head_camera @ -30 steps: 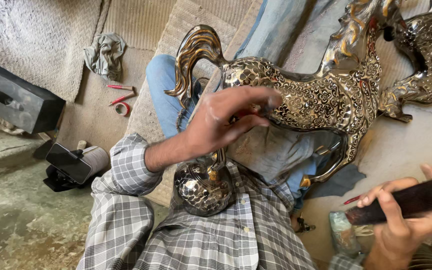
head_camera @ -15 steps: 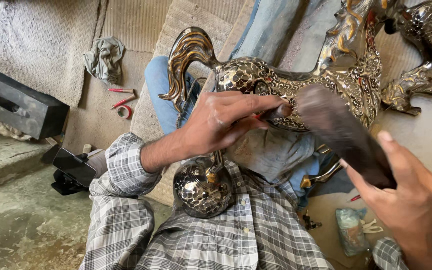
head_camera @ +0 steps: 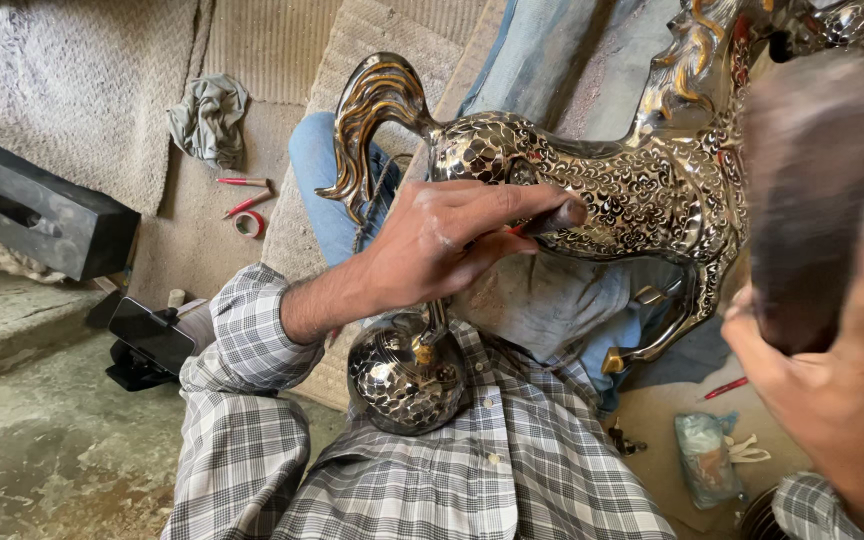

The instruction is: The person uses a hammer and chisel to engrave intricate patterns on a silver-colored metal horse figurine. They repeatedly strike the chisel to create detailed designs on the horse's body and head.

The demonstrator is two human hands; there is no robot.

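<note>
I see large shiny silver-and-gold embossed metal horse figure [head_camera: 642, 190] lying across lap, tail toward left, round patterned base [head_camera: 407, 375] against checked shirt. Right hand [head_camera: 832, 370] raised at right edge, grip wrapped tight round dark blurred wooden mallet [head_camera: 802, 200]. Left hand [head_camera: 452, 240] rests on horse flank, fingers pinching thin dark punch tool [head_camera: 550, 220], tip touching metal. Black rectangular block [head_camera: 37, 215] on floor far left; grey crumpled rag [head_camera: 210, 118] beyond.
</note>
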